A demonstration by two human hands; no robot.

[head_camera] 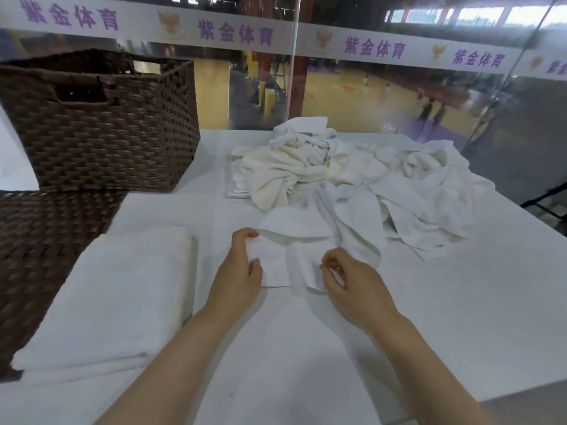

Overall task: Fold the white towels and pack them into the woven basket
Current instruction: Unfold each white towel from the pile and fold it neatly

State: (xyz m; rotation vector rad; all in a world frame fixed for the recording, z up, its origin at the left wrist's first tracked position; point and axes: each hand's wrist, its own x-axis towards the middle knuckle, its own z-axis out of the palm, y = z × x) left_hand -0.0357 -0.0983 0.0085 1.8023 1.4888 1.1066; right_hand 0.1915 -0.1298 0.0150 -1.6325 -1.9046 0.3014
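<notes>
Two hands, the left hand [237, 271] and right hand [352, 286], are showing over one bench [460, 302]. Two woven baskets [101, 124] [40, 240] are standing left. One folded towel stack [113, 292] is lying near; the loose towel heap [352, 179] is defying counting.

One view only — a wide-angle head camera looking forward and down, close over the white tabletop [429, 317], facing a glass wall [399, 96] beyond it.

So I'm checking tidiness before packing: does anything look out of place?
Only the heap of unfolded towels at the table's far side. Both hands, left and right, hold one towel; the folded stack looks neat.
</notes>
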